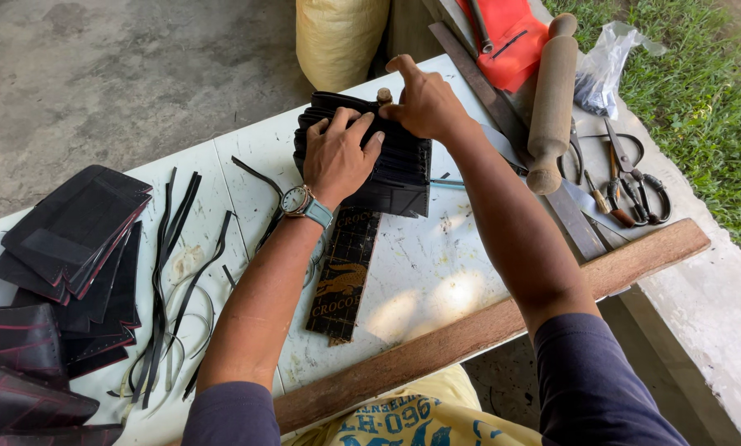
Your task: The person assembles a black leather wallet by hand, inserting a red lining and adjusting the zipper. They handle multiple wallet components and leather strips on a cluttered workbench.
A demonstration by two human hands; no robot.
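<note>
White worktable [437, 272] | left hand [337, 157] flat on black pouch [399, 169], right hand [424, 103] pinching its far edge | stacked layers may slip, rolling pin [550, 99] just right.

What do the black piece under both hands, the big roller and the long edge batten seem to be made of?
Black piece: looks like ribbed rubber or leather, matte; left hand and right hand press on it. Roller: turned wood, smooth, bare, grain visible. Batten: rough, unfinished brown wood.
</note>
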